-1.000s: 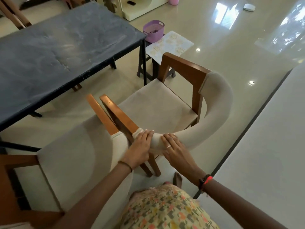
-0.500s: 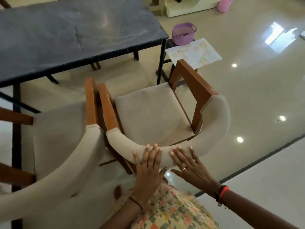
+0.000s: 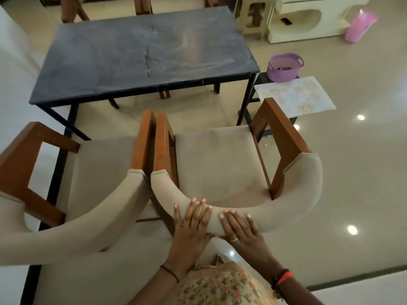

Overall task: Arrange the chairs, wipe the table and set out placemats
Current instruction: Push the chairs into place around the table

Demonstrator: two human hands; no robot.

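Two beige cushioned chairs with wooden arms stand side by side before the dark table, arms almost touching. My left hand and my right hand lie flat against the curved padded back of the right chair, fingers stretched out over it, thumbs hidden below. The left chair is untouched. The tabletop is dusty and streaked. A pale patterned placemat lies on a small dark stool right of the table.
A purple basket sits on the stool behind the placemat. More wooden chairs stand beyond the table's far side. A cream cabinet and a pink container are at the back right. Glossy floor lies to the right.
The right chair has swung round to line up beside the left chair, facing the table. My hands went from gripping its back to lying flat on it.
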